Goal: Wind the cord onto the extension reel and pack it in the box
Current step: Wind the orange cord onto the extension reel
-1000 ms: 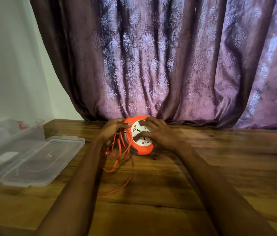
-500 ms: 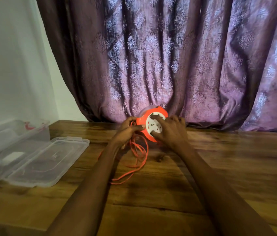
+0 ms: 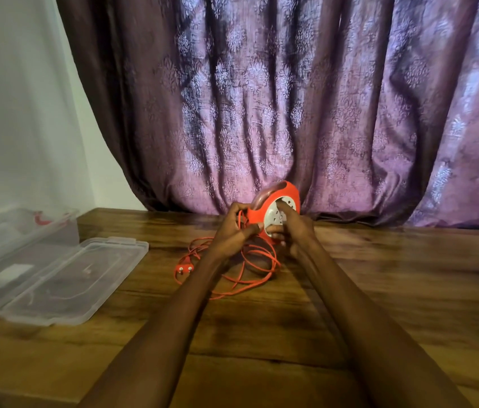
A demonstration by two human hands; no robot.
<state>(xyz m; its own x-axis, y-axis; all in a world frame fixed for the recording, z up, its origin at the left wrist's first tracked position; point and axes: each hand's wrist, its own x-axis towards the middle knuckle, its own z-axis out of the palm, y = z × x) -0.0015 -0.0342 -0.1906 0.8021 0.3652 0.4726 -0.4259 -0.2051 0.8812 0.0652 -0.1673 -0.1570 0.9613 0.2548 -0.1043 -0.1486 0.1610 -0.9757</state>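
The round orange extension reel [image 3: 287,193] with a white socket face is lifted off the wooden table [image 3: 394,290] and tipped on edge in front of the curtain. My left hand [image 3: 232,234] grips its left rim together with the cord. My right hand [image 3: 294,231] holds the white face, fingers on it. The loose orange cord [image 3: 257,260] hangs from the reel and lies in loops on the table below my hands. Its orange plug [image 3: 184,270] rests on the table to the left.
A clear plastic box [image 3: 56,228] stands open at the left table edge, its hinged lid [image 3: 109,260] lying flat beside it. A purple patterned curtain [image 3: 291,98] hangs along the table's far edge. A white wall [image 3: 11,113] is at left.
Both hands have raised the reel off the table and tipped it upright. The cord has spread out in loops and the plug has come into sight on the left.
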